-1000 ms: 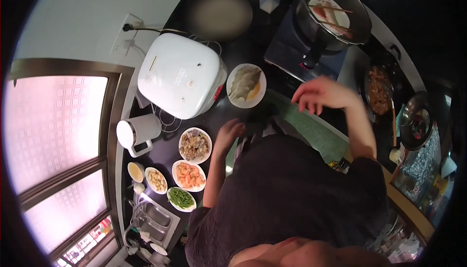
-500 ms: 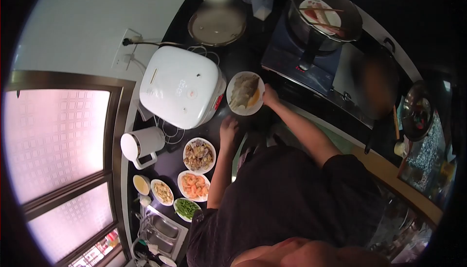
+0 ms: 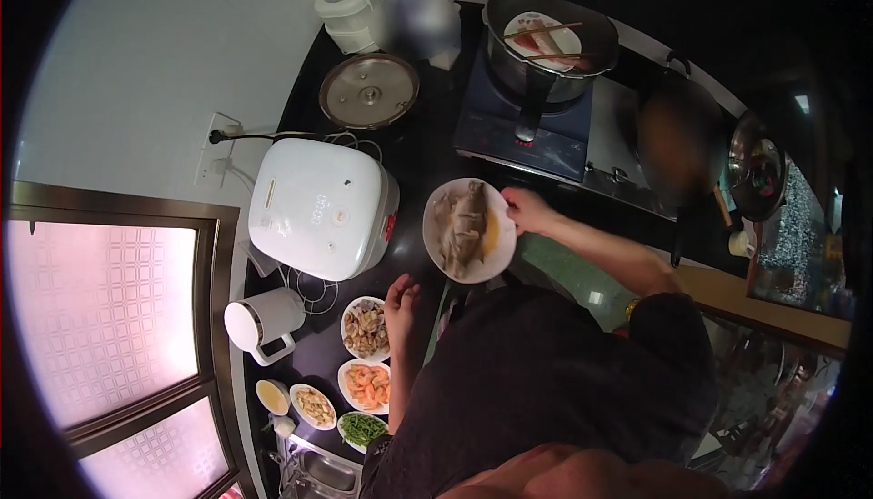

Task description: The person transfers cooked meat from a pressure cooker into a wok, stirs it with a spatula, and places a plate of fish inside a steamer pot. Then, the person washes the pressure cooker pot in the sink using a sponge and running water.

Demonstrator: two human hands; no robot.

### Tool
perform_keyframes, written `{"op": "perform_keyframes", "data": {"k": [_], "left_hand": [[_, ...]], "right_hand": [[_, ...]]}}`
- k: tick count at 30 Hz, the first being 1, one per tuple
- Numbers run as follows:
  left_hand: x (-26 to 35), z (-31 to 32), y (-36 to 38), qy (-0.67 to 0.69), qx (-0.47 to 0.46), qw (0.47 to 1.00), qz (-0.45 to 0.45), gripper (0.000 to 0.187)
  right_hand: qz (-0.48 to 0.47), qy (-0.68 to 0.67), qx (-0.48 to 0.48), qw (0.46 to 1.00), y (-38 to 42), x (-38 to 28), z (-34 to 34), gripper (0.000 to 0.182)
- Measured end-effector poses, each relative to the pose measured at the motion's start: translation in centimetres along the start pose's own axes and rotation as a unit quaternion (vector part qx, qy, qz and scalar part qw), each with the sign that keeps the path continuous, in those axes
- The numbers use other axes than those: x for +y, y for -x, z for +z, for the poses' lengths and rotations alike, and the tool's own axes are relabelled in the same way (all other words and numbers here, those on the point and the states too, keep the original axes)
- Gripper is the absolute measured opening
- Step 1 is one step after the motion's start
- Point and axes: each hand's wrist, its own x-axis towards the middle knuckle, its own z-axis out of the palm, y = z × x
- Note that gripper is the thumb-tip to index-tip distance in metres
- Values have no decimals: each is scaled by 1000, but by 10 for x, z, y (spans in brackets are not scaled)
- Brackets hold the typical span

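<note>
Fingers [image 3: 406,290] of the left hand [image 3: 400,303] curl loosely, slightly spread, beside a round dish [image 3: 345,331] of knobbly shellfish [image 3: 367,329]; the right hand [image 3: 532,212] grips a white plate [image 3: 502,257] (slick, scored fish [image 3: 467,226] aboard) by its smooth rim, near the squared, flat cooktop [image 3: 491,133].

Room lighting: dim. Frosted window [image 3: 118,304], left of the left hand's [image 3: 401,306] fingers, glares pinkish white. Right of the right hand's [image 3: 533,212] fingers, the pan [image 3: 677,143] is blurred. Edges bow into black.
</note>
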Motion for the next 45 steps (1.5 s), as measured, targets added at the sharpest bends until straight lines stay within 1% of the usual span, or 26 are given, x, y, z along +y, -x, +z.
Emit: {"op": "perform_keyframes", "data": {"k": [2, 4, 6, 8, 9, 10, 11, 12, 13, 14, 15, 16, 19, 22, 26, 32, 35, 45], "left_hand": [[9, 1, 1, 6, -12, 1000, 0, 33], [25, 10, 4, -4, -15, 1000, 3, 32], [31, 15, 1, 4, -20, 1000, 18, 31], [32, 19, -3, 6, -33, 999, 33, 31], [30, 19, -5, 9, -38, 999, 38, 31], [28, 21, -6, 11, -42, 998, 41, 31], [31, 24, -4, 5, -44, 998, 48, 31], [34, 27, -2, -1, -45, 998, 51, 30], [36, 29, -1, -8, -46, 998, 53, 30], [38, 31, 1, -15, -45, 997, 55, 30], [38, 31, 2, -16, -42, 998, 53, 30], [38, 31, 3, -18, -38, 998, 51, 30], [34, 30, 5, -17, -24, 998, 48, 30], [29, 29, 6, -15, -15, 998, 61, 29], [26, 33, 8, -1, 6, 998, 56, 27], [24, 36, 12, 7, 22, 999, 47, 26], [18, 35, 10, 13, 25, 998, 49, 26], [26, 46, 8, 28, 30, 998, 38, 27]], "right_hand": [[-2, -35, -58, 998, 25, -40, -35, 25], [-2, -28, -100, 995, 42, -82, -77, 26], [-26, -25, -86, 996, 54, -117, -118, 25], [-40, 40, -47, 997, 56, -151, -161, 25], [-50, 70, -21, 996, 51, -162, -184, 25], [-56, 71, 12, 996, 51, -179, -200, 25], [-60, 73, 47, 994, 38, -179, -224, 33], [-72, 84, 142, 984, 28, -179, -238, 25], [-66, 109, 137, 982, 29, -203, -245, 28], [-47, 192, 232, 952, 38, -225, -243, 27], [-13, 265, 321, 909, 49, -253, -236, 26], [-6, 312, 373, 874, 43, -262, -247, 26], [-31, 357, 434, 826, 11, -259, -280, 25], [-31, 379, 440, 814, -38, -244, -315, 25], [-11, 389, 430, 815, -83, -222, -338, 24], [16, 398, 410, 820, -127, -197, -349, 23], [25, 401, 400, 824, -139, -189, -351, 23], [31, 409, 376, 831, -160, -182, -355, 22]]}}
